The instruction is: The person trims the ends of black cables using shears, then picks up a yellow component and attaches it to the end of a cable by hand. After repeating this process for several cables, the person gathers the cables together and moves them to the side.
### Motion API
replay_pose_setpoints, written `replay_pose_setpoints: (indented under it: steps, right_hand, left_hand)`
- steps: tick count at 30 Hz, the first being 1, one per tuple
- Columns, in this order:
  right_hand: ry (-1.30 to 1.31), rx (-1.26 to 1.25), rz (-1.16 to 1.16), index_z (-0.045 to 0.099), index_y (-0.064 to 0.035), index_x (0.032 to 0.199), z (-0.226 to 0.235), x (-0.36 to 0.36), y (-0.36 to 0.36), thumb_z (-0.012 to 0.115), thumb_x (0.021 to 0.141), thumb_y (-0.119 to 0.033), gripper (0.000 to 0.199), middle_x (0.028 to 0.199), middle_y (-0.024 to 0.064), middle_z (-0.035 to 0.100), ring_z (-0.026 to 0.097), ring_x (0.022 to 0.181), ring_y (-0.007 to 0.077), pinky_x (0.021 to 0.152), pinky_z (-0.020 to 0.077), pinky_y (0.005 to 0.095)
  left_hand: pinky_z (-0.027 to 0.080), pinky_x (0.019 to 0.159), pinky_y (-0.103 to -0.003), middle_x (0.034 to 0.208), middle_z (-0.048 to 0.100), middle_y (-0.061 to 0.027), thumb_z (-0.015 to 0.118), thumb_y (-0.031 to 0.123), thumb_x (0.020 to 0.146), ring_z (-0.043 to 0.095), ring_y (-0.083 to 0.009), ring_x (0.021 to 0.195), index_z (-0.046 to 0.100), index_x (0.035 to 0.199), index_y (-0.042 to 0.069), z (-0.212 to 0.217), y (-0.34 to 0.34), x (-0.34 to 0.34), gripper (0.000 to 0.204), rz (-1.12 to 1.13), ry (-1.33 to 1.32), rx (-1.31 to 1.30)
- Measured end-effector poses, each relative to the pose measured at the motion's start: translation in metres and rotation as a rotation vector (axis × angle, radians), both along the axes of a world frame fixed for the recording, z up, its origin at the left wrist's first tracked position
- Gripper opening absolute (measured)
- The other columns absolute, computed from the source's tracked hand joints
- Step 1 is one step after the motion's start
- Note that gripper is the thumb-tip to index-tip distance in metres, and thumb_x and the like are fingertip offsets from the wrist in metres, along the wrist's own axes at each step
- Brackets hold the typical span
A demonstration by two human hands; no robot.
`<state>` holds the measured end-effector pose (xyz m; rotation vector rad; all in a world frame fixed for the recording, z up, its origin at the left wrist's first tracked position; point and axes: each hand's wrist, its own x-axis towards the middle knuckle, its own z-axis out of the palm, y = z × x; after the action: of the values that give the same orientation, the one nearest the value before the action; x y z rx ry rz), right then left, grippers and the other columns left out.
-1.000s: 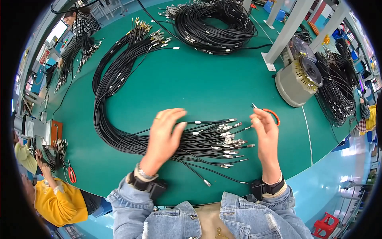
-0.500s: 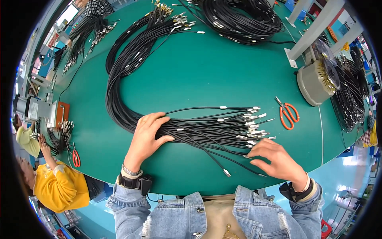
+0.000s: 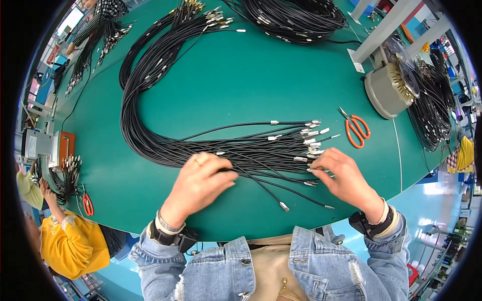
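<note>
A thick bundle of black cables [image 3: 131, 111] curves over the green table, its metal-tipped ends [image 3: 312, 142] fanned out at the right. My right hand [image 3: 346, 179] pinches one cable by its silvery end at the near side of that fan. My left hand [image 3: 201, 181] hovers at the bundle's near edge, fingers loosely bent and thumb apart, with nothing visible in it. Two stray cables stick out toward me between the hands, one ending in a metal connector [image 3: 284, 206]. Orange-handled cutters [image 3: 357, 131] lie just beyond the fanned ends.
A large coil of black cable [image 3: 296, 20] lies at the far side. At the right stand a grey machine [image 3: 386, 93] and metal posts [image 3: 384, 35]. To the left are red-handled pliers [image 3: 88, 203], an orange-fronted device [image 3: 66, 148] and a person in yellow [image 3: 75, 246].
My left hand has come off the top of the bundle toward me and to the right, its fingers curling. My right hand keeps its pinch at the cable ends. The view has shifted slightly.
</note>
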<state>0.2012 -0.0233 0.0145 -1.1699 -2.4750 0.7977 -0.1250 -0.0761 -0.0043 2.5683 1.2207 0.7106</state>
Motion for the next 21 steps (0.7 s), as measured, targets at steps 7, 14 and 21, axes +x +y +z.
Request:
replay_pose_setpoints:
  steps: [7, 14, 21]
  right_hand:
    - [0.074, -0.022, 0.081, 0.061, -0.0007, 0.088, 0.0, -0.008, -0.012, 0.071, 0.073, -0.007, 0.02, 0.082, 0.0118, 0.059, 0.056, 0.081, 0.0307, 0.069, 0.0471, 0.0383]
    - [-0.064, 0.073, 0.117, 0.061, -0.0017, 0.087, -0.007, -0.023, -0.007, 0.07, 0.072, -0.005, 0.018, 0.081, 0.0118, 0.057, 0.057, 0.081, 0.0306, 0.069, 0.0473, 0.0385]
    - [-0.059, 0.335, -0.095, 0.06, -0.0028, 0.083, 0.007, -0.022, 0.045, 0.067, 0.074, -0.005, 0.011, 0.079, 0.011, 0.056, 0.057, 0.079, 0.0306, 0.071, 0.0456, 0.0401]
  left_hand:
    - [0.046, 0.076, -0.032, 0.1, 0.06, -0.0039, 0.064, 0.01, 0.067, 0.057, -0.0186, 0.09, 0.065, 0.095, 0.009, -0.008, -0.007, 0.047, 0.028, -0.202, 0.151, -0.048]
    - [0.047, 0.068, -0.029, 0.093, 0.06, -0.0044, 0.062, 0.007, 0.066, 0.057, -0.0161, 0.081, 0.065, 0.094, 0.007, -0.008, -0.011, 0.048, 0.028, -0.215, 0.103, 0.003]
    - [0.048, 0.059, -0.027, 0.09, 0.061, -0.0044, 0.063, 0.007, 0.064, 0.057, -0.0162, 0.068, 0.065, 0.091, 0.007, -0.011, -0.01, 0.048, 0.028, -0.105, -0.134, 0.143]
